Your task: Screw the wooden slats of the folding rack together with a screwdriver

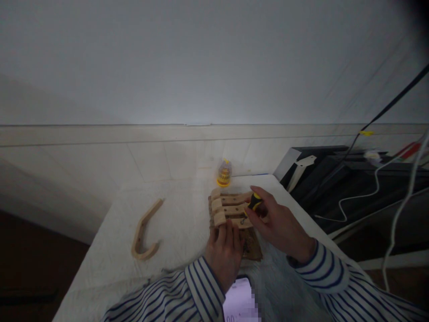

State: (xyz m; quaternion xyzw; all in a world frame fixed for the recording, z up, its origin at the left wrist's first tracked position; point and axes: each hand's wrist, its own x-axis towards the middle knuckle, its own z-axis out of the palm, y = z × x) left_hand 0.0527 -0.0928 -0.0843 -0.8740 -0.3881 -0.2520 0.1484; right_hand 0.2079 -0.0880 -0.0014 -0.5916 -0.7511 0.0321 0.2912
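My right hand [273, 223] is closed round the short black-and-yellow handle of a screwdriver [255, 201]. Its tip is hard to make out over the right part of the wooden hooks. Several pale wooden hooks [219, 209] with dark screw holes lie side by side, their curved ends to the left. My left hand [225, 250] holds the nearest hook, fingers pressed along its front edge. A small dark metal piece [243, 219] shows on that hook. Beneath is a brown flat piece [253, 250], perhaps cardboard or bag. One loose J-shaped wooden hook [139, 235] lies apart on the left.
A clear container with a yellow base [223, 174] stands near the wall. A lit phone [239, 299] lies at the front of the white-covered table [110, 237]. Dark panels [318, 174] lean at the right, with a white cable [377, 183] hanging over them.
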